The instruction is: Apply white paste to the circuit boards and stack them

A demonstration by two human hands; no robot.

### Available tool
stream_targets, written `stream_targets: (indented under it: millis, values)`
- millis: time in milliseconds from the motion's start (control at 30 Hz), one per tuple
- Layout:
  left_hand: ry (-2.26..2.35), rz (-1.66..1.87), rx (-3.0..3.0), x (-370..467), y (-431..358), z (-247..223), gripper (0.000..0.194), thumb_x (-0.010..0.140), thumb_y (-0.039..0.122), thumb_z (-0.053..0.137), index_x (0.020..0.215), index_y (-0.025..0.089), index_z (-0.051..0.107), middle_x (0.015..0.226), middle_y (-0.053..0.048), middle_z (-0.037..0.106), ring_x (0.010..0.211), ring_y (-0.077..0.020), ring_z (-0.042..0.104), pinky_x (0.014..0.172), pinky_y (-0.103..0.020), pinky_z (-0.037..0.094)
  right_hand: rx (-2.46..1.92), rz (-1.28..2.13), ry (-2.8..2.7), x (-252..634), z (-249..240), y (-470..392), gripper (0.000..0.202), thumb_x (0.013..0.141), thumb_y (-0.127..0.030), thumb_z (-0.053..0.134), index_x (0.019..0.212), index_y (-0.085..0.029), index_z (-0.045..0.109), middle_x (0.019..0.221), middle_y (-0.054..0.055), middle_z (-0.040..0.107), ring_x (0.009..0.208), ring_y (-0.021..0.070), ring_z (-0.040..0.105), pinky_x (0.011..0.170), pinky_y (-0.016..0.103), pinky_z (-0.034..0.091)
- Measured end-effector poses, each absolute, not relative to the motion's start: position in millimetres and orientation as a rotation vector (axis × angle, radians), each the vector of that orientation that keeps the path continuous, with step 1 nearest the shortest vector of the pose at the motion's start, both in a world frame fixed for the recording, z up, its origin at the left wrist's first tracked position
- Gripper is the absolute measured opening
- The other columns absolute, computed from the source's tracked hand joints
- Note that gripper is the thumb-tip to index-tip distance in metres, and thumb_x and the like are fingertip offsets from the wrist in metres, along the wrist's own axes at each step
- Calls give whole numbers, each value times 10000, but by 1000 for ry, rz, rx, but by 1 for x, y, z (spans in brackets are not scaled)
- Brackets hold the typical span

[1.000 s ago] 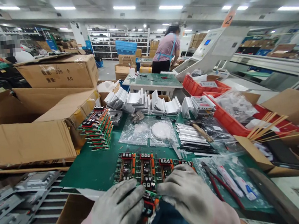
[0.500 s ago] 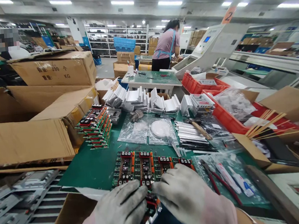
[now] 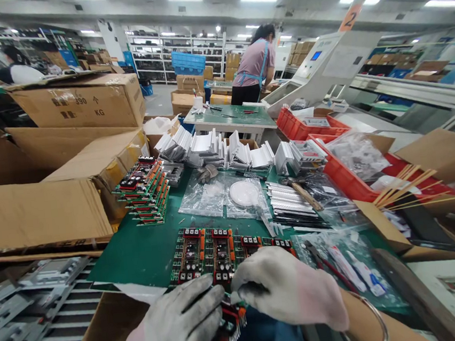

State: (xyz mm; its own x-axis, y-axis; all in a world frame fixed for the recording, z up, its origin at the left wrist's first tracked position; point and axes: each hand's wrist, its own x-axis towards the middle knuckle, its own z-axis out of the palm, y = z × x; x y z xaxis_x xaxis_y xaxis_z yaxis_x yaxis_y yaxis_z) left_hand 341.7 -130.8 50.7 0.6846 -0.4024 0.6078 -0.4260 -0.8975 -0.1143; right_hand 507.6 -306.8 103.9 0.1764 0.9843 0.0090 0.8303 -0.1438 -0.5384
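My left hand (image 3: 183, 317), in a grey-white work glove, lies across a circuit board (image 3: 232, 316) at the table's near edge, its fingers long and close together and its thumb hidden. The board has orange terminals and a row of metal pins. Over the board's far end, my gloved right hand (image 3: 268, 282) has its fingers curled into a pinch; what is between them is too hidden to name. Just beyond the hands lies a row of several circuit boards (image 3: 190, 254) with red and black parts, partly covered by my right hand.
On the left stand stacked circuit boards (image 3: 145, 192) beside open cardboard boxes (image 3: 42, 210). Aluminium heat sinks (image 3: 209, 148) line the back. To the right lie metal strips (image 3: 291, 204), a hammer (image 3: 306, 194), red-handled pliers (image 3: 333, 270), glue tubes (image 3: 364, 272) and red crates (image 3: 344, 175). A person (image 3: 253, 66) stands farther off.
My right hand has turned and curled its fingers more, its wrist moving right so that a bracelet shows. My left hand stays nearly in place on the circuit board.
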Motion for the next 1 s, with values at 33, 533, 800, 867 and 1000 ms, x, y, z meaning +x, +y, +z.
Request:
stream_targets:
  millis: [33, 533, 800, 867, 1000]
  values:
    - [-697, 1015, 2838, 341, -130, 48, 284, 1022, 150, 339, 1051, 173, 620, 1067, -39, 715, 1093, -178, 613, 860, -279, 579, -2010, 536, -1667, 508, 103, -307, 230, 804, -87, 612, 868, -265, 743, 788, -63, 738, 715, 98, 669, 669, 183, 450]
    - [-544, 1043, 2669, 343, -115, 30, 251, 1033, 259, 358, 1078, 132, 570, 1010, -100, 723, 1093, -188, 636, 902, -311, 584, -1808, 156, -1557, 510, 91, -326, 143, 960, -211, 530, 1017, -233, 660, 850, -21, 716, 750, 114, 668, 700, 224, 511]
    - [-242, 1020, 2481, 347, -118, 28, 203, 1020, 290, 405, 1066, 171, 563, 991, -91, 707, 974, -172, 677, 805, -289, 609, -1882, -669, -1506, 477, 44, -328, 209, 1031, -261, 411, 958, -202, 597, 758, 15, 710, 619, 131, 670, 555, 244, 486]
    - [-234, 1018, 2471, 347, -120, 29, 190, 1013, 298, 427, 1065, 178, 566, 989, -90, 708, 958, -175, 681, 794, -298, 612, -1881, -756, -1518, 474, 43, -325, 214, 1026, -229, 413, 946, -205, 610, 734, 12, 708, 621, 139, 667, 568, 263, 485]
    - [-226, 1026, 2462, 347, -122, 29, 172, 1004, 284, 451, 1060, 171, 568, 996, -91, 710, 964, -176, 675, 808, -298, 609, -1859, -857, -1527, 472, 44, -319, 226, 1009, -187, 441, 911, -207, 644, 738, 11, 716, 673, 141, 674, 638, 280, 496]
